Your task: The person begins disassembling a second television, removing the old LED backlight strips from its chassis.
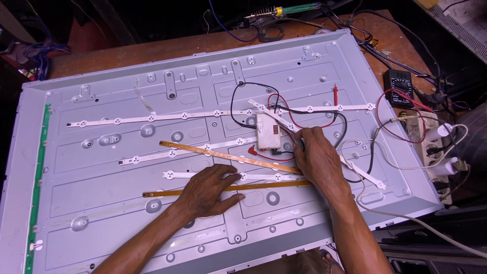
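Note:
My left hand lies flat, fingers spread, on a white LED strip and a thin brown strip inside a large grey metal TV back panel. My right hand rests beside a small white tester box, fingers curled around a probe with black and red wires; what the fingertips pinch is hidden. A second brown strip runs diagonally between the hands. Another white LED strip passes under my right hand.
More white LED strips cross the panel. A black multimeter and a white power strip with plugs sit at the right on the wooden bench. A soldering iron lies at the back. A green board lines the panel's left edge.

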